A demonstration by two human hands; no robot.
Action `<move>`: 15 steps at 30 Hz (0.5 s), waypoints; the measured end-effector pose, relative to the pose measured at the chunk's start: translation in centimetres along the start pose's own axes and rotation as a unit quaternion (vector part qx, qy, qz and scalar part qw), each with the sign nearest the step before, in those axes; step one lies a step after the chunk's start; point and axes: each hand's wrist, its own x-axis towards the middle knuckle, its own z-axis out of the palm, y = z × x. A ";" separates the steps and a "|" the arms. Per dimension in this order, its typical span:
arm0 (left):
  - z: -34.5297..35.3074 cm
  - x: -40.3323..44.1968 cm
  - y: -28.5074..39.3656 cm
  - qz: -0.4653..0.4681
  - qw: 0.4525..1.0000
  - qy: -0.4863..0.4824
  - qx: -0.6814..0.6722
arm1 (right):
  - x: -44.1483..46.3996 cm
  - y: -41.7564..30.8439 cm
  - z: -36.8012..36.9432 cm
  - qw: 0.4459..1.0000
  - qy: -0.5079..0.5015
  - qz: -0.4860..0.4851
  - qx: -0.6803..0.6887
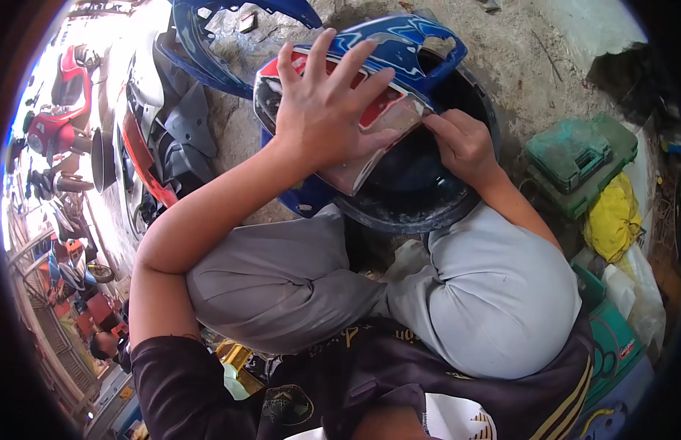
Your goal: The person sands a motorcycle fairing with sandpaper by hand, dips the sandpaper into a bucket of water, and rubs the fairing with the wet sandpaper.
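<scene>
My left hand (pixel 329 110) lies with spread fingers across a red and grey motorbike body panel (pixel 388 117), pressing on its face. The panel's paint is patchy and worn. At the panel's right corner, my right hand (pixel 463 143) is closed, thumb and finger pinching the edge. Whether something small is also between those fingers is hidden. Below the panel stands a round black basin (pixel 406 216) in front of my knees, with dark liquid or a dark bottom showing. A blue panel with white streaks (pixel 377 48) rests against the basin's far side, touching or close behind the red one.
Another blue panel (pixel 201 62) lies on the rough concrete floor at the upper left. Grey and orange-red fairing parts (pixel 182 128) are piled left of me. On the right are a green tool case (pixel 571 158), a yellow bag (pixel 615 216) and a teal box (pixel 612 352). Motorbikes stand farther left.
</scene>
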 end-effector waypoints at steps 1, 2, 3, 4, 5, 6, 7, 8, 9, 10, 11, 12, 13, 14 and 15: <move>0.1 0.0 0.1 0.000 1.000 -0.002 0.005 | 0.2 0.2 0.1 1.000 0.012 -0.006 -0.001; 0.1 0.0 0.1 -0.001 1.000 0.000 0.004 | 0.7 0.2 -0.1 1.000 0.024 -0.010 -0.003; 0.1 0.0 0.1 -0.001 1.000 0.001 0.002 | 1.0 0.2 -0.2 0.999 0.036 -0.012 -0.005; 0.1 -0.1 0.1 -0.001 1.000 0.000 -0.001 | 1.5 0.3 0.0 0.999 0.030 -0.011 -0.008; 0.1 -0.1 0.1 -0.003 1.000 -0.002 0.001 | 2.2 0.6 0.2 1.000 0.025 -0.010 -0.011; 0.2 0.0 0.2 -0.004 1.000 -0.004 0.003 | 2.4 0.8 0.3 1.000 0.021 -0.009 -0.015; 0.2 0.1 0.2 -0.004 1.000 -0.005 0.005 | 2.2 0.8 0.3 1.000 0.020 -0.013 -0.018; 0.2 0.2 0.1 -0.004 1.000 -0.007 0.004 | 2.1 0.9 0.3 0.999 0.020 -0.018 -0.022; 0.2 0.1 0.0 -0.004 1.000 -0.010 0.003 | 1.9 0.9 0.4 0.999 0.018 -0.023 -0.024; 0.1 0.0 0.0 -0.004 1.000 -0.012 0.002 | 1.3 0.7 0.5 1.000 0.014 -0.023 -0.014; 0.0 0.0 0.0 -0.003 1.000 -0.012 0.003 | 0.8 0.3 0.3 1.000 0.010 -0.023 -0.004; -0.1 0.1 0.0 -0.003 1.000 -0.011 0.003 | 0.7 0.1 0.2 1.000 0.004 -0.025 0.006; 0.0 0.1 0.2 -0.003 1.000 -0.011 0.001 | 1.2 0.6 0.4 0.999 0.009 -0.034 -0.002; 0.1 0.0 0.5 -0.003 1.000 -0.011 -0.002 | 2.6 0.7 0.4 0.999 0.014 -0.039 -0.010; 0.2 0.0 0.5 -0.004 1.000 -0.009 -0.003 | 3.3 0.8 0.3 0.999 0.019 -0.047 -0.017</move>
